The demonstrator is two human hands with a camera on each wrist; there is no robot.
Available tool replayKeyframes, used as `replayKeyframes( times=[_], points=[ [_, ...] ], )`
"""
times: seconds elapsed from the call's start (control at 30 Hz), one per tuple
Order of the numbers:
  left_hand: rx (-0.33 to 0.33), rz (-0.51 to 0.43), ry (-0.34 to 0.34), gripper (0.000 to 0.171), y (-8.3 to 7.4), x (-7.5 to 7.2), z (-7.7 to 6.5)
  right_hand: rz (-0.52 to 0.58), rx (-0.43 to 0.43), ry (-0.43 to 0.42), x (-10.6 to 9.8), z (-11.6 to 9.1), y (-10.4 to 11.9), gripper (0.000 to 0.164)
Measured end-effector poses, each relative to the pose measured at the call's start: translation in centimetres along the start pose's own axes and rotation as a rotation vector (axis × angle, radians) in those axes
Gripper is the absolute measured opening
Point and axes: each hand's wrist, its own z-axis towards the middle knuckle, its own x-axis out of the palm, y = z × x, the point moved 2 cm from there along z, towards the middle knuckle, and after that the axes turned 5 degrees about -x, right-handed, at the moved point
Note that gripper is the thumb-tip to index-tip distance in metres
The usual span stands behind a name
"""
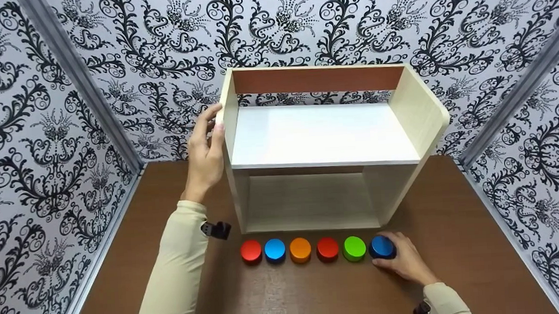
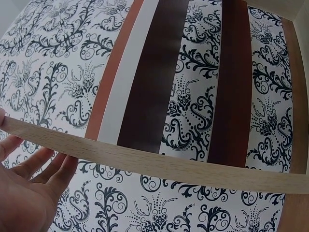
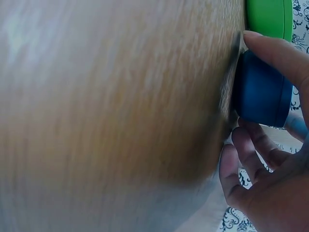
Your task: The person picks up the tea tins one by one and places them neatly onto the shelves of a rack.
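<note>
My left hand [image 1: 205, 153] grips the front edge of the left side panel of a pale wooden shelf unit [image 1: 325, 164]. In the left wrist view its fingers [image 2: 63, 169] lie on one side of the panel edge [image 2: 159, 164], the thumb tip on the other. Down on the table, my right hand [image 1: 406, 258] holds a dark blue round container [image 1: 382, 246], thumb and fingers around its sides. In the right wrist view that container [image 3: 260, 89] stands on the tabletop beside a green container [image 3: 266, 17].
A row of round containers runs left along the shelf's front: green [image 1: 354, 248], red [image 1: 328, 248], orange [image 1: 300, 249], light blue [image 1: 275, 249] and another red [image 1: 251, 251]. The brown table [image 1: 287, 300] is bounded by patterned walls [image 1: 282, 27] at back and sides.
</note>
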Motion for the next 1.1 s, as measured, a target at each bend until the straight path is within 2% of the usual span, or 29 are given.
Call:
replayKeyframes(
  times=[0.3, 0.57, 0.8, 1.1],
  points=[
    [0.002, 0.006, 0.008, 0.038, 0.1, 0.0, 0.0, -0.016, 0.002, 0.000, -0.4, -0.1, 0.4, 0.064],
    [-0.007, 0.023, 0.011, 0.039, 0.1, 0.0, 0.1, -0.019, 0.022, -0.010, -2.3, -0.1, 1.7, 0.065],
    [-0.023, 0.022, 0.010, 0.038, -0.1, 0.0, 0.0, -0.009, -0.061, -0.078, -4.2, 0.3, 4.1, 0.062],
    [-0.041, 0.021, 0.016, 0.038, -0.2, -0.1, -0.1, -0.031, -0.152, -0.084, -6.3, 1.2, 7.9, 0.061]
  ],
)
